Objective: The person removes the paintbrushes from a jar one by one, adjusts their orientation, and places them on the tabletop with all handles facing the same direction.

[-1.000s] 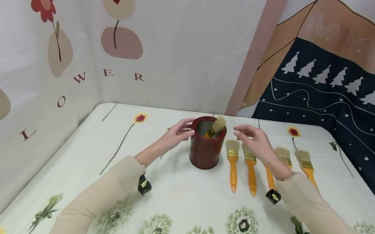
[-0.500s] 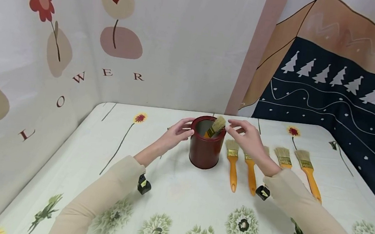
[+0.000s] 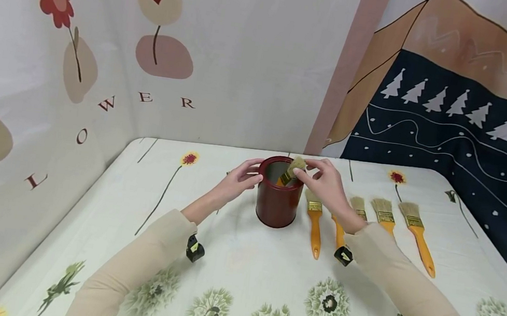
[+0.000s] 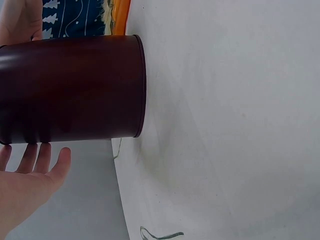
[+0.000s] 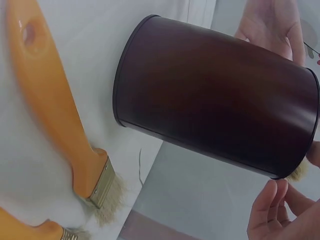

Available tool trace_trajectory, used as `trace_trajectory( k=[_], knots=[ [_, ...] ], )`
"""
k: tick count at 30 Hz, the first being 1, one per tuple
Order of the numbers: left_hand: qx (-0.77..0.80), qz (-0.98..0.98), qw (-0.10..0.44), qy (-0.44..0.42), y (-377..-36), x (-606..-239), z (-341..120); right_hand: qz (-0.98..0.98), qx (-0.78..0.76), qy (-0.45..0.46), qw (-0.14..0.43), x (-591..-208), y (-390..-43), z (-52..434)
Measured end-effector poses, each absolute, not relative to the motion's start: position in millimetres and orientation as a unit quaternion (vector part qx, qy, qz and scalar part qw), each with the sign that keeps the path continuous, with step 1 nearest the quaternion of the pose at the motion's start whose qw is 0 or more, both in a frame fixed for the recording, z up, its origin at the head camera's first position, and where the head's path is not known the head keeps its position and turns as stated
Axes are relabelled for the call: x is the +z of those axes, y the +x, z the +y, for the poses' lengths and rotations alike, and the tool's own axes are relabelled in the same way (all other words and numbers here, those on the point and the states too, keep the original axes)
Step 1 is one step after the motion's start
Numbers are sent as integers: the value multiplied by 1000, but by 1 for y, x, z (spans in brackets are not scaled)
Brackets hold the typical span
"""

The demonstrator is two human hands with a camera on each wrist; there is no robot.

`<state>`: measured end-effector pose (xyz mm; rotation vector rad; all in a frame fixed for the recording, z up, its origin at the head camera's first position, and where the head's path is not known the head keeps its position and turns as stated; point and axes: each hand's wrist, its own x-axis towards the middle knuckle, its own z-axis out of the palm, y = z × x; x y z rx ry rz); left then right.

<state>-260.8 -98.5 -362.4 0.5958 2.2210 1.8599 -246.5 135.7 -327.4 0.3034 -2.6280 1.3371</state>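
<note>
**Right hand reaches the brush in the can**

The right hand (image 3: 325, 184) has moved left from over the row of brushes to the rim of the dark red can (image 3: 279, 195), and its fingertips now pinch the bristle end of the paintbrush (image 3: 293, 169) that stands tilted inside, handle down. The left hand (image 3: 242, 177) stays where it was, fingers straight and relaxed against the can's left side near the rim; the left wrist view shows its palm beside the can wall with the fingers extended. The can stands upright on the flowered tablecloth (image 3: 241, 261), near the middle of the table. Just right of it lie four orange-handled brushes (image 3: 314, 219) in a row, bristles pointing away from the person; the right forearm covers part of the second one. In the right wrist view, one orange handle lies just beside the can's base.
</note>
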Motion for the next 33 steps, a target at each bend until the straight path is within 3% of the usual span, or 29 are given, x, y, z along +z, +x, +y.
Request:
trace_trajectory(
  k=[24, 33],
  knots=[
    [625, 747, 103, 203, -244, -340, -97, -852, 494, 104, 141, -325, -245, 133],
    [631, 742, 106, 200, -245, -341, -97, -817, 525, 133, 199, -313, -241, 144]
  ],
)
